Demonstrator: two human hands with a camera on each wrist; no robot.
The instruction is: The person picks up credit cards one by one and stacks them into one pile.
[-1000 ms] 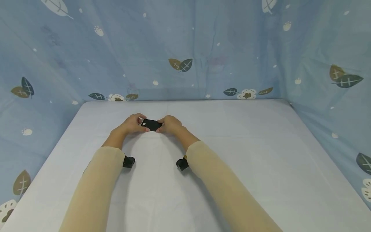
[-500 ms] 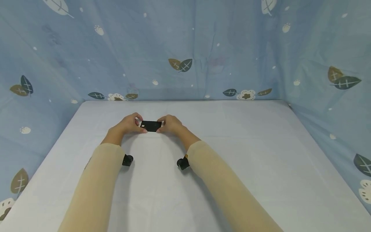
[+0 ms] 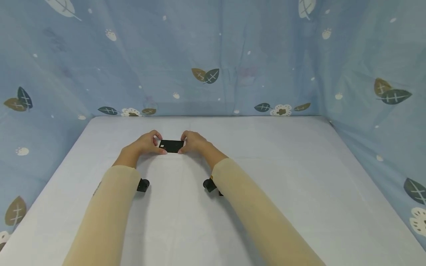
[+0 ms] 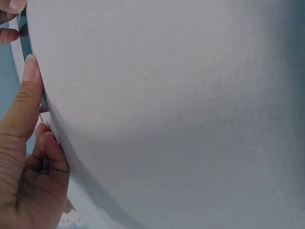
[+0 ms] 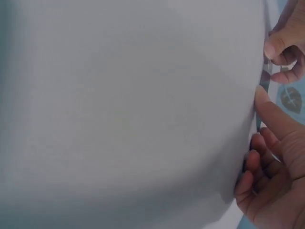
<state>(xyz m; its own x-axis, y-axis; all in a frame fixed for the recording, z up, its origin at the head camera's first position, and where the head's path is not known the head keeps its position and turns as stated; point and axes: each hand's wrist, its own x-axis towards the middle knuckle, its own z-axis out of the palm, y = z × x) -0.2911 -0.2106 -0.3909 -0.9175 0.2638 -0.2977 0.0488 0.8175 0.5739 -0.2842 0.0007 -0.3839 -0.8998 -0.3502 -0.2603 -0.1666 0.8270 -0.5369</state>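
A flat, glossy black rectangle (image 3: pixel 171 146), about phone-sized with a small pale square near its left end, lies level between my two hands over the far left part of the table. My left hand (image 3: pixel 148 143) grips its left end, the thumb along the near edge and the curled fingers at the far side. At the opposite end, my right hand (image 3: pixel 193 142) holds it the same way. Both wrist views show the thing only as a thin dark strip, with the left thumb (image 4: pixel 29 76) and the right thumb (image 5: pixel 269 109) on its edge.
A white cloth covers the table (image 3: pixel 283 177). Blue leaf-print fabric (image 3: pixel 213 48) hangs behind it and along both sides. Small black devices, the left one (image 3: pixel 143 185) and the right one (image 3: pixel 209 185), stick out inward from the wrists under the pale sleeves.
The black rectangle has turned from slanting down at its right end to nearly level, with both hands still gripping its ends. The left fingers have shifted slightly outward along it.
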